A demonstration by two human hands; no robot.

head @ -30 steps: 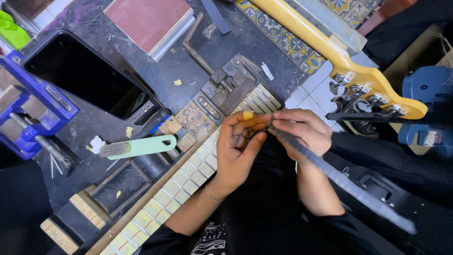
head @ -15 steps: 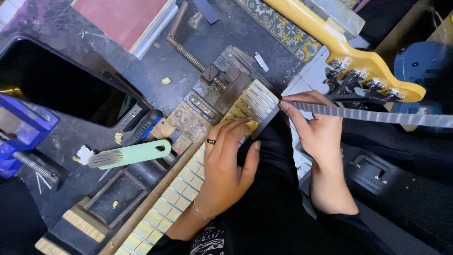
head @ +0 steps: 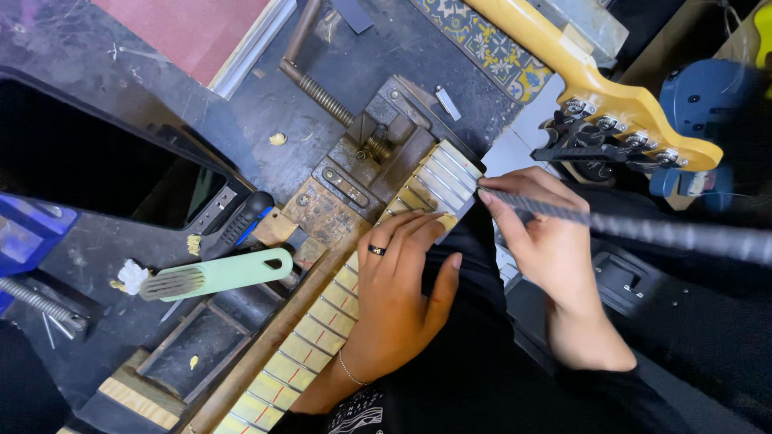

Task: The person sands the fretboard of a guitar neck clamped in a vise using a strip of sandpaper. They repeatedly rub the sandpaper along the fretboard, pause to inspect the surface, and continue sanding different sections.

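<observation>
A pale wooden guitar neck with metal frets [head: 322, 321] lies diagonally on the dark bench, its end near a metal vise [head: 366, 153]. My left hand [head: 398, 293], wearing a dark ring, lies flat on the fretboard near its upper end with fingers spread over the frets. My right hand [head: 543, 237] grips a long dark metal file [head: 643, 229] whose tip sits at the end of the neck and whose length runs off to the right.
A mint-green handled brush [head: 213, 276] lies left of the neck. A yellow guitar headstock with tuners [head: 619, 112] is at upper right, a red sanding block [head: 201, 32] at top, a blue clamp [head: 24, 241] at left.
My left hand went from pinching the neck's end to lying flat on the fretboard. My right hand swung the file from pointing down-right to lying almost level, out to the right.
</observation>
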